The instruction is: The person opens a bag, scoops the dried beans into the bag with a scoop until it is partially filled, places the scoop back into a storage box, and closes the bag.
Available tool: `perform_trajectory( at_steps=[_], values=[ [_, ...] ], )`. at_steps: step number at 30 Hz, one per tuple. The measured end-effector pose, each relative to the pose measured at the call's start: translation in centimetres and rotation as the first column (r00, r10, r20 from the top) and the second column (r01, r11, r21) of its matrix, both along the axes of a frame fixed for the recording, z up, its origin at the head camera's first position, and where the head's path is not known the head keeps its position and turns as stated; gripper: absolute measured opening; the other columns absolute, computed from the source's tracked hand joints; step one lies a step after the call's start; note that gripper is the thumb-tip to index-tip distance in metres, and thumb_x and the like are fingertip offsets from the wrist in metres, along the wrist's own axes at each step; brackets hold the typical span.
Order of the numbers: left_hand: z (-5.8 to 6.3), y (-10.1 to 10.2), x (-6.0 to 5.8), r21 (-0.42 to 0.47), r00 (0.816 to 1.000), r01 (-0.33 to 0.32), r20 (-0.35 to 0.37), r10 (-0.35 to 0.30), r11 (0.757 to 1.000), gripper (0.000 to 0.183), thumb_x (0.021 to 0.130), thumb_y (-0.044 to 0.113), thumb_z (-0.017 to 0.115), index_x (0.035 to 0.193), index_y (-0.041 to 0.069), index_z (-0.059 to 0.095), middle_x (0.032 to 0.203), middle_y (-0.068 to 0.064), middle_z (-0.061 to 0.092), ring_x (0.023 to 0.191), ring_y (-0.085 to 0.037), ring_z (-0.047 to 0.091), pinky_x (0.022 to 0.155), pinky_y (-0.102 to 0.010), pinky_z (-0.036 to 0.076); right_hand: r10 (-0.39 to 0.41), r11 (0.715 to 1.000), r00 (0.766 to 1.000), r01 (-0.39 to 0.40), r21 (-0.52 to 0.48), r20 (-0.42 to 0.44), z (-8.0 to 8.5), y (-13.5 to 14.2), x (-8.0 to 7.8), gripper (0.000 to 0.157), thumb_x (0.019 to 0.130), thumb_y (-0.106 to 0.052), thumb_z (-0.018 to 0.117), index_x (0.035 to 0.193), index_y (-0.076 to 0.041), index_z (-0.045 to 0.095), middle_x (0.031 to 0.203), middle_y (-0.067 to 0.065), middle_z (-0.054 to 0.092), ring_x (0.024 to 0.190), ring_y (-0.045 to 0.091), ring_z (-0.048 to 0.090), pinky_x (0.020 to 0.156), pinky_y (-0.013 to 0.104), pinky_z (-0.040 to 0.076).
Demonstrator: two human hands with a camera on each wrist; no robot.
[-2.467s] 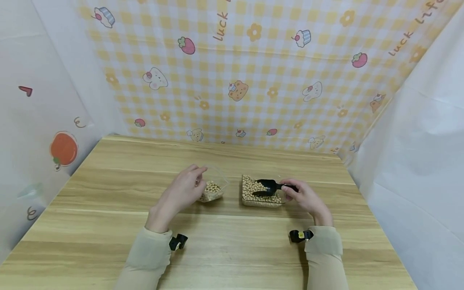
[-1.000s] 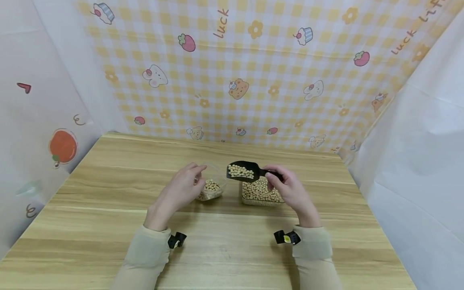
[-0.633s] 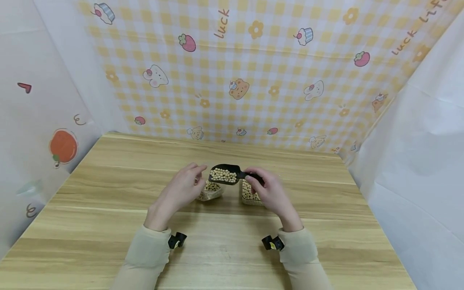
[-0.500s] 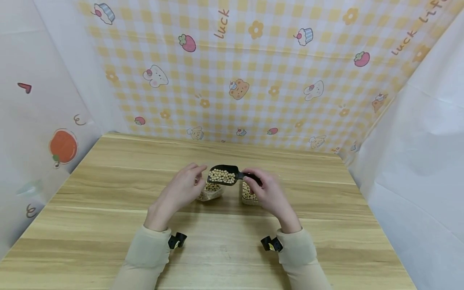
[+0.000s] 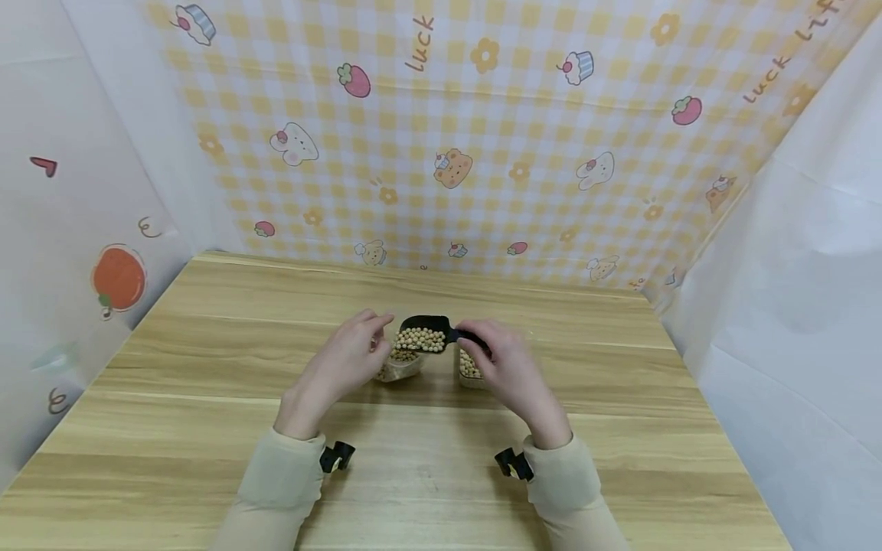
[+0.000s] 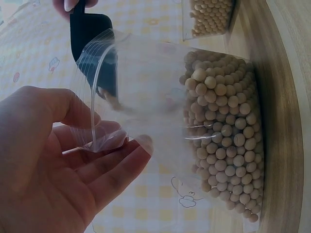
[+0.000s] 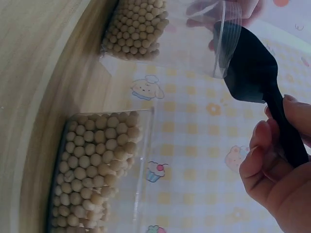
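Observation:
My left hand (image 5: 342,358) pinches the rim of a clear zip bag (image 6: 158,73), which stands on the table partly filled with soybeans (image 6: 226,126). My right hand (image 5: 508,369) holds a black scoop (image 7: 252,68) by its handle. A heap of soybeans (image 5: 420,339) lies in the scoop, whose front edge is at the bag's mouth and tilts down slightly. In the left wrist view the scoop's tip is seen through the clear plastic. Below my right hand, a clear rectangular box (image 7: 146,167) of soybeans is partly covered by that hand in the head view.
Bag and box stand side by side on a wooden table (image 5: 427,474), with a narrow gap between them. A yellow checked cloth (image 5: 406,161) hangs behind the table. White sheets (image 5: 792,306) close off both sides.
The right hand has scooped soybeans from the box, lifted them and carried them left to the bag's mouth. Most recently the scoop has dipped a little. The left hand stays in place.

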State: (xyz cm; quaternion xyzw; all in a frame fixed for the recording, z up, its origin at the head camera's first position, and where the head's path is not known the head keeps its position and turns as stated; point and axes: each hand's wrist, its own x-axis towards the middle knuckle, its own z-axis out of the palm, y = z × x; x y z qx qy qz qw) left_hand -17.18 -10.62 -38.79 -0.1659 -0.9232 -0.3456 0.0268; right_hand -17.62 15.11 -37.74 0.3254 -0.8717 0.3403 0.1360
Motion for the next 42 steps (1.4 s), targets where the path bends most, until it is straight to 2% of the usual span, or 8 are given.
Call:
perform_trajectory(
  at_steps=[9,16,20,24,30,34,38,42],
  values=[
    [-0.1,0.0,-0.1,-0.014,1.000,0.003,-0.016,-0.003,1.000,0.046,0.092,0.008,0.050,0.136,-0.005,0.052,0.097,-0.004,0.057,0.072,-0.014,0.048,0.060,-0.030,0.045,0.004,0.997,0.990,0.007,0.078,-0.143,0.8,-1.1,1.2,0.018,0.092,-0.007,0.066,0.110,-0.003,0.069,0.092,0.002,0.063,0.073,0.010,0.056,0.063,0.025,0.049],
    [-0.1,0.0,-0.1,-0.011,1.000,0.008,-0.015,-0.008,1.000,0.046,0.092,0.008,0.050,0.137,-0.006,0.052,0.097,-0.005,0.056,0.069,-0.014,0.046,0.056,-0.028,0.044,0.027,0.984,0.959,0.024,0.175,-0.281,1.0,-2.0,1.7,0.023,0.085,0.000,0.072,0.108,-0.001,0.069,0.089,0.005,0.059,0.073,0.016,0.058,0.063,0.025,0.050],
    [-0.1,0.0,-0.1,-0.006,1.000,0.009,-0.020,-0.009,1.000,0.046,0.092,0.007,0.050,0.136,-0.006,0.052,0.096,-0.004,0.056,0.068,-0.013,0.046,0.055,-0.028,0.043,0.025,0.977,0.947,0.045,0.210,-0.320,1.1,-2.1,1.8,0.025,0.083,0.001,0.074,0.108,-0.001,0.069,0.090,0.006,0.060,0.074,0.018,0.060,0.065,0.027,0.051],
    [-0.1,0.1,-0.1,-0.007,1.000,0.003,-0.028,-0.003,1.000,0.046,0.091,0.006,0.050,0.135,-0.007,0.053,0.098,-0.007,0.058,0.070,-0.014,0.048,0.058,-0.028,0.045,0.036,0.983,0.958,0.017,0.182,-0.286,1.2,-1.6,1.7,0.025,0.085,0.002,0.072,0.109,0.000,0.069,0.091,0.006,0.061,0.074,0.016,0.059,0.065,0.026,0.051],
    [-0.1,0.1,-0.1,-0.012,1.000,-0.005,-0.021,0.004,1.000,0.046,0.091,0.007,0.050,0.136,-0.006,0.053,0.101,-0.009,0.059,0.071,-0.015,0.049,0.059,-0.029,0.046,0.045,0.997,0.976,-0.032,0.065,-0.211,1.6,-0.1,1.3,0.021,0.090,-0.002,0.067,0.111,0.000,0.068,0.093,0.005,0.062,0.072,0.012,0.057,0.062,0.025,0.049],
    [-0.1,0.0,-0.1,-0.013,1.000,-0.006,-0.016,0.006,1.000,0.047,0.091,0.007,0.050,0.136,-0.006,0.052,0.098,-0.007,0.058,0.071,-0.015,0.049,0.058,-0.029,0.046,0.016,0.999,0.988,-0.010,0.037,-0.156,2.2,1.6,1.1,0.021,0.092,-0.006,0.065,0.112,-0.003,0.068,0.095,0.003,0.063,0.075,0.010,0.055,0.063,0.027,0.049],
    [-0.1,0.0,-0.1,-0.008,1.000,-0.005,-0.019,0.004,1.000,0.047,0.091,0.006,0.051,0.136,-0.006,0.052,0.094,-0.004,0.056,0.071,-0.015,0.049,0.058,-0.029,0.046,-0.015,0.998,0.995,0.020,0.052,-0.094,2.6,4.0,0.6,0.020,0.094,-0.008,0.063,0.113,-0.004,0.067,0.096,0.003,0.065,0.076,0.010,0.056,0.065,0.030,0.050],
    [-0.2,-0.1,-0.2,0.001,1.000,-0.001,-0.026,0.001,1.000,0.047,0.091,0.005,0.052,0.136,-0.007,0.052,0.094,-0.005,0.056,0.071,-0.015,0.049,0.059,-0.029,0.046,-0.076,0.994,0.997,0.074,0.083,0.020,2.8,7.0,0.3,0.022,0.096,-0.009,0.061,0.116,-0.003,0.067,0.097,0.005,0.066,0.074,0.011,0.057,0.065,0.033,0.050]
  ],
)
